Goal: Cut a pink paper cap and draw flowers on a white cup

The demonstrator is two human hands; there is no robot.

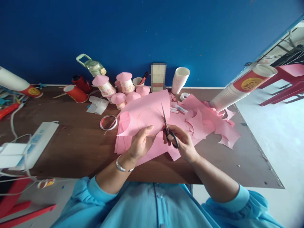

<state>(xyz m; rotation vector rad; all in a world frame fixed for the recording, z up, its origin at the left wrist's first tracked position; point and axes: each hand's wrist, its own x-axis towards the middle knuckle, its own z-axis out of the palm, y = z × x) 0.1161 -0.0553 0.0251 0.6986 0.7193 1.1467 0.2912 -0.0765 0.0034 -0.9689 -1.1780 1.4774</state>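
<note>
A person in a light blue shirt cuts a sheet of pink paper (147, 115) at a dark brown wooden table (78, 148). The left hand (140, 143) is closed on the sheet's near edge, thumb on top, holding it lifted and tilted above the table just ahead of the chest. The right hand (182, 142) has its fingers through the black loops of a pair of black-handled steel scissors (168, 128), immediately right of the left hand.

A thin pencilled circle (148, 122) shows on the sheet, above the left thumb. The blades stand at the sheet's right edge, outside that line, so the cut around the circle looks barely begun, with nearly the whole outline left. Beyond the left hand stand several finished paper cups capped with pink paper domes (123, 84); to the right of the right hand lie pink offcuts with curved bites taken out (213, 126), suggesting a good share of the circles is already done.

The scissors' long axis runs from the handles near the person to the tips, which point away and slightly left, toward the blue wall. The blades appear nearly closed.

Farther beyond the right hand stands a stack of white paper cups (180, 79); a roll of tape (108, 122) lies left of the sheet.
</note>
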